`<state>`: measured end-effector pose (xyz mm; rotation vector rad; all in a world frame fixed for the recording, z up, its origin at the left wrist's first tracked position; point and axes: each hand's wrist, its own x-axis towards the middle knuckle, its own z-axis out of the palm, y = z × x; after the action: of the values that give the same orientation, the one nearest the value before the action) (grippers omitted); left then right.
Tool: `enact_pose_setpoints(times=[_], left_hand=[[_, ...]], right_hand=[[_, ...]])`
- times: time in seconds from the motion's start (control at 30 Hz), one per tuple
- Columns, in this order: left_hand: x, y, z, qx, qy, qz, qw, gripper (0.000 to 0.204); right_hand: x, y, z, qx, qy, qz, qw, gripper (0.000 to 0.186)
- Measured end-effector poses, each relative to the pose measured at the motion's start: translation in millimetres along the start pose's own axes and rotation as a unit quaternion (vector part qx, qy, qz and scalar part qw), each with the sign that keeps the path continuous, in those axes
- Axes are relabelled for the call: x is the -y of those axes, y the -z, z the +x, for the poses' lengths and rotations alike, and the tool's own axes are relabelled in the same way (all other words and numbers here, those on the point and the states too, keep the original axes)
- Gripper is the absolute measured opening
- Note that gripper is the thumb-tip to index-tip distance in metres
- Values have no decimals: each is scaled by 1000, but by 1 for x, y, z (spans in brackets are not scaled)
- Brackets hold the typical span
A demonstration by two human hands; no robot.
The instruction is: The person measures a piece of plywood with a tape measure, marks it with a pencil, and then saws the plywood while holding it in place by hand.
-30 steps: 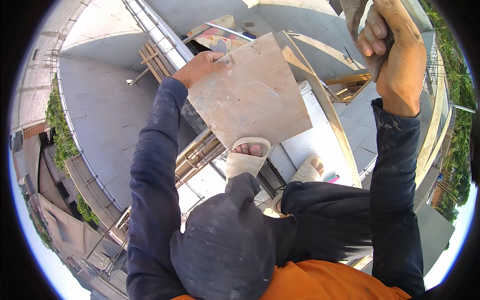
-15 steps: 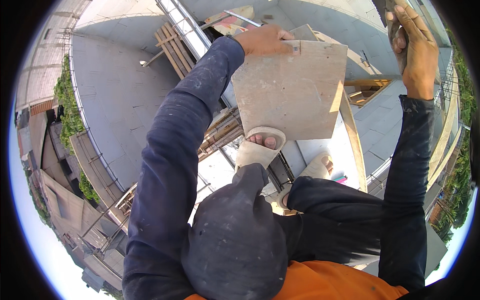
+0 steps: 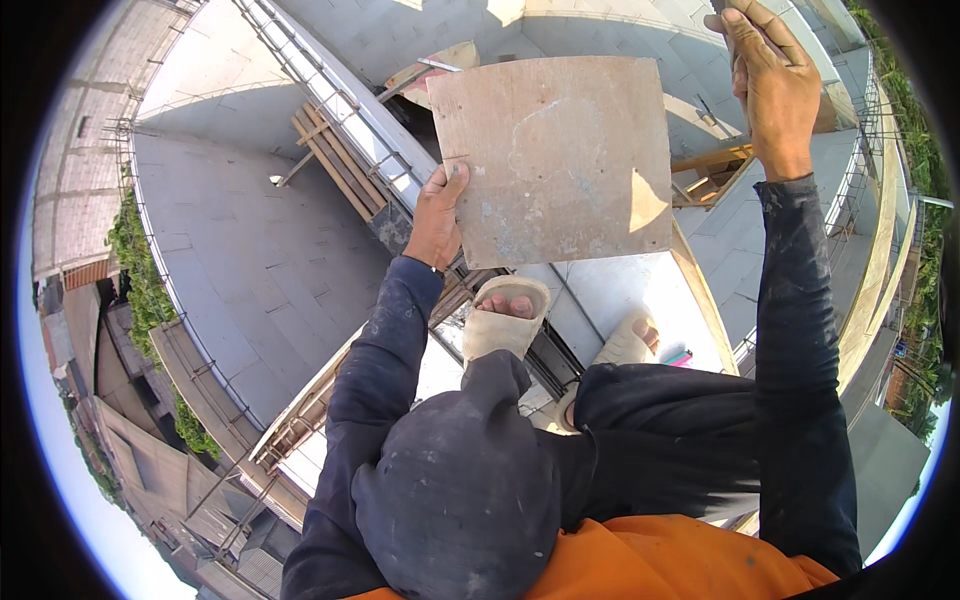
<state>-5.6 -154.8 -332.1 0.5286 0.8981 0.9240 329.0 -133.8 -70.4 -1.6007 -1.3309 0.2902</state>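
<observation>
A square, stained plywood board (image 3: 550,150) is held up over my feet, its face toward me and fairly level. My left hand (image 3: 436,215) is closed on the board's left edge, thumb on the face. High at the right, apart from the board, my right hand (image 3: 778,95) is closed round a dark object (image 3: 716,22) that is mostly hidden and cut off by the frame, so I cannot make out what it is. Below the board are my cream slide sandal (image 3: 495,330) and, to its right, the other sandal (image 3: 620,345).
Below me are grey block-floored spaces (image 3: 230,260) between walls, with rebar cages (image 3: 330,100) along a beam, stacked planks (image 3: 335,165), timber boards (image 3: 865,290) at the right and a small pink object (image 3: 678,358) by my foot. Greenery and roofs lie at the edges.
The board has swung from tilted to nearly square and moved upward. My left hand has shifted from its top edge down to its left side. My right hand stays high, turned slightly.
</observation>
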Motion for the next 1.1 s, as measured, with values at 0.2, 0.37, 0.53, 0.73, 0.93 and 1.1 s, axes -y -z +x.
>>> enact_pose_setpoints(times=[0.2,0.37,0.53,0.73,0.93,1.1], left_hand=[[31,1,-7,4,7,-52,999,34],[53,16,-16,-25,9,-67,997,35],[79,20,-45,-104,59,99,988,35],[45,20,-41,-51,120,414,901,47],[15,3,-60,-14,144,332,932,54],[-16,30,-58,-56,1,390,919,60]], right_hand=[[-47,-47,-40,64,-14,77,995,39],[-45,-76,-73,103,-9,46,994,49],[-25,-98,-98,146,-17,59,987,54],[-10,-111,-123,186,-60,92,976,54],[12,-107,-141,201,-195,158,947,53],[34,-99,-152,217,-227,160,936,54]])
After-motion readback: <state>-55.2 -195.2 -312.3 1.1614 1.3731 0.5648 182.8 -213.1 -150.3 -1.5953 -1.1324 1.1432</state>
